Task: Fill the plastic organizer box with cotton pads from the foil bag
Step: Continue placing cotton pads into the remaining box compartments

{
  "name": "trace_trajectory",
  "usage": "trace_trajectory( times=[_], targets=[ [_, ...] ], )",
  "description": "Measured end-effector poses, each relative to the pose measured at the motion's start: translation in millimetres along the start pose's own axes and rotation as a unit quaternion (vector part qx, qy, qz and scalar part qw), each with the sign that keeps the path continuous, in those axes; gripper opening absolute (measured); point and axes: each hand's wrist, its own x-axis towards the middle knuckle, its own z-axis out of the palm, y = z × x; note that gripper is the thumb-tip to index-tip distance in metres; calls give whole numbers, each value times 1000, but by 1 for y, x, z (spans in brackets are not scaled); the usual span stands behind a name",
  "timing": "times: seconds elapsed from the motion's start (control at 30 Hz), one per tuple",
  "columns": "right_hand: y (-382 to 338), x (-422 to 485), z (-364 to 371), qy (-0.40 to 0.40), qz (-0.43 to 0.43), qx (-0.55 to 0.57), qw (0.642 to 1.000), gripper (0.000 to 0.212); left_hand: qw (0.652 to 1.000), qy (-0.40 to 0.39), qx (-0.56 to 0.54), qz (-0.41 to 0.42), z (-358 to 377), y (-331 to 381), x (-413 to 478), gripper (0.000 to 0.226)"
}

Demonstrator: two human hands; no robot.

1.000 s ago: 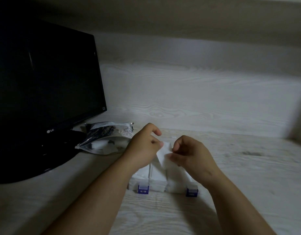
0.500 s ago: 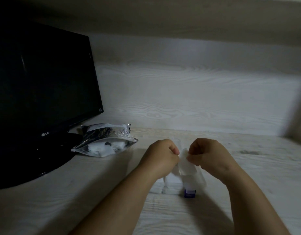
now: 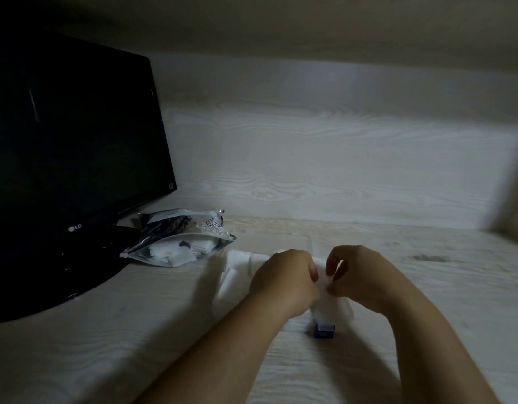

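The clear plastic organizer box (image 3: 237,275) sits on the desk in front of me, white pads filling its left part, a blue latch (image 3: 324,330) at its front right. Both hands hover over its right part. My left hand (image 3: 284,284) and my right hand (image 3: 365,275) pinch one white cotton pad (image 3: 327,301) between them, its lower part hanging down into the box. The foil bag (image 3: 179,240) lies to the left, mouth open toward me, white pads showing inside. My forearms hide the box's front left.
A black monitor (image 3: 62,147) on its stand fills the left side, the bag right by its base. A wood-grain back panel (image 3: 339,164) closes the far side, and a side wall rises at the right edge.
Both hands moved right and lowered the pad over the box's right part. The left blue latch is now hidden behind my left forearm.
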Motion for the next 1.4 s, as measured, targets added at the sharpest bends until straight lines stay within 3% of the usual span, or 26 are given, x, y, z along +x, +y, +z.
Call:
trace_trajectory(
  times=[0.1,0.3,0.43,0.57,0.73,0.87,1.03,1.17,1.3,1.4],
  targets=[
    [-3,3,2,-14,12,-42,999,11,1000,-15,12,-3,2,1,0,24],
    [-6,2,5,-44,29,-100,994,20,998,-17,65,18,10,0,-1,24],
    [-8,8,11,-70,103,-98,987,36,996,-17,85,8,13,-1,1,21],
    [-7,10,14,-57,129,-91,986,33,997,-21,75,15,13,-2,0,22],
    [-7,6,9,-60,77,-60,993,27,997,-31,59,36,3,-5,1,38],
    [-7,1,6,-76,51,-53,994,28,997,18,57,46,4,-9,3,29],
    [-6,6,12,-85,68,-53,993,30,995,-22,88,40,2,-12,2,31],
    [-3,10,19,-89,93,-49,990,32,992,-9,112,64,0,-12,2,29],
    [-2,14,18,-73,81,-87,990,31,996,-13,65,61,-5,-11,2,24],
    [-4,12,16,-16,40,-94,995,25,998,-1,6,60,-9,-12,1,24]
  ],
)
